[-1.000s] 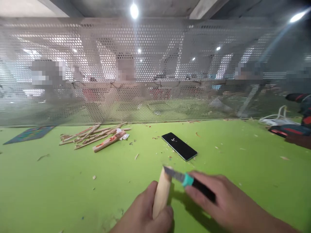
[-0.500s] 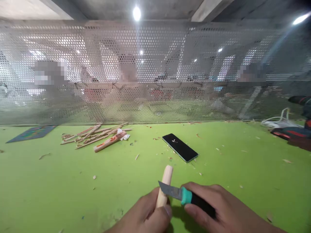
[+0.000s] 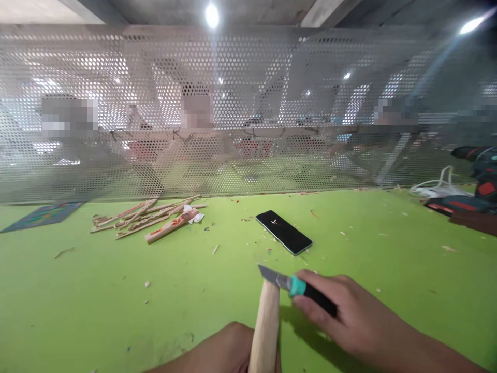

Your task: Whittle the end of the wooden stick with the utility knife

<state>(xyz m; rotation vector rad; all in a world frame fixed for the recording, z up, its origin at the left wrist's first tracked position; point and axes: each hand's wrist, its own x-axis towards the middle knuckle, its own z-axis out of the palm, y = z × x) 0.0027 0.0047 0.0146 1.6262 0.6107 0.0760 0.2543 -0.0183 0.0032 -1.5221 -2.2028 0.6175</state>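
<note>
My left hand (image 3: 229, 348) is closed around a pale wooden stick (image 3: 266, 326) at the bottom centre, its far end tilted up and away from me. Part of that hand is cut off by the lower edge of the view. Gripped in my right hand (image 3: 349, 311) is a utility knife (image 3: 298, 286) with a black and teal handle. Its blade lies across the far tip of the stick, pointing left. Beyond the knife, a black phone (image 3: 285, 232) lies flat with a wood shaving on its screen.
Thin carved sticks (image 3: 143, 215) lie in a pile at left, beside a red-stained wood piece (image 3: 171, 226). A dark patterned sheet (image 3: 42, 215) is far left. At right stand a cordless drill (image 3: 481, 181) and white cable (image 3: 438, 186). A perforated screen (image 3: 248, 114) borders the green table (image 3: 97, 300).
The knife has slid from the middle of the stick up to its far tip. My left hand has dropped lower and nearer to me, and more of the stick shows.
</note>
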